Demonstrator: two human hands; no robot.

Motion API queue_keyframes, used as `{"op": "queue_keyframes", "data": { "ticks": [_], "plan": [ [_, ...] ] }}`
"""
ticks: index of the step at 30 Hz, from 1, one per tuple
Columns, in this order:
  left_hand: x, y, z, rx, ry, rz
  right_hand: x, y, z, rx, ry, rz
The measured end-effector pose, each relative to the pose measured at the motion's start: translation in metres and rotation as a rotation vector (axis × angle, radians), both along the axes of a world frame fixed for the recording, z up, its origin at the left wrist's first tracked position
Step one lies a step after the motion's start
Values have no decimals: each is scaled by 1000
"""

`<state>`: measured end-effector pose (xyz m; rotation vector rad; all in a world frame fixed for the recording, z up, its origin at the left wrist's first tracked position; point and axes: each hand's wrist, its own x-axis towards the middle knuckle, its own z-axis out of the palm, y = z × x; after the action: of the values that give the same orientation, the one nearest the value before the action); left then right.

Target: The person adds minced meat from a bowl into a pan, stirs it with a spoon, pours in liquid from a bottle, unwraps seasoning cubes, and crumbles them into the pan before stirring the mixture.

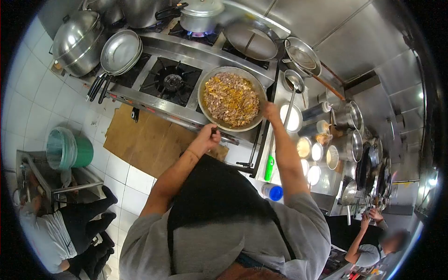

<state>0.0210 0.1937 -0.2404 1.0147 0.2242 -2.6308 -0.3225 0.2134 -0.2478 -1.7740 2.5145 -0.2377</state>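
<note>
A wide metal pan of browned minced food with yellow-orange patches sits on the right front of the stove. My left hand is closed at the pan's near left side, by the stove's front edge. A small dark piece shows at its fingers, too little to name. At the pan's right rim my right hand is also closed. What it holds is hidden by the fingers and blurred.
Left of the pan is a black burner grate; stacked frying pans lie beyond. A pressure cooker stands over a blue flame. A ladle and containers line the right counter. Two people are nearby, lower left and lower right.
</note>
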Motion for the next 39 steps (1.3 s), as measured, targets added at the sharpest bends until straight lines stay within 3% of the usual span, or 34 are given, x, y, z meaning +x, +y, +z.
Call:
{"op": "queue_keyframes", "data": {
  "ticks": [3,5,9,11,16,18,19,21,22,24,26,28,30,32,35,39],
  "plan": [
    [-1,-2,-8,43,-33,16,31,-7,-3,-69,-108,220],
    [-1,-1,-8,18,-4,27,63,13,49,103,-151,125],
    [2,2,-6,-5,-5,25,67,45,94,56,-163,43],
    [3,0,-10,50,13,29,62,50,101,116,46,-29],
    [1,0,-4,12,-48,12,56,41,48,178,194,-162],
    [4,0,-8,-4,16,-19,36,41,-19,48,151,294],
    [5,0,-8,0,16,-18,42,39,-18,51,151,295],
    [6,-4,-6,40,37,-64,63,29,-17,194,-1610,-437],
    [5,-6,-4,35,37,-74,81,19,5,182,-1613,-441],
    [6,-7,2,49,-36,-96,116,1,67,419,-1388,-549],
    [7,-9,0,39,-19,-107,101,3,18,272,-1518,-547],
    [5,-9,-3,40,11,-99,111,22,24,116,-1195,-351],
    [2,-5,-6,26,-69,-62,100,34,32,161,-1116,-352],
    [3,0,9,34,-85,-64,92,48,29,-246,-304,131],
    [6,-3,11,37,-89,-81,114,60,97,-44,-240,42],
    [6,-11,-23,64,34,-34,103,54,100,-3,-130,-78]
  ]
}}
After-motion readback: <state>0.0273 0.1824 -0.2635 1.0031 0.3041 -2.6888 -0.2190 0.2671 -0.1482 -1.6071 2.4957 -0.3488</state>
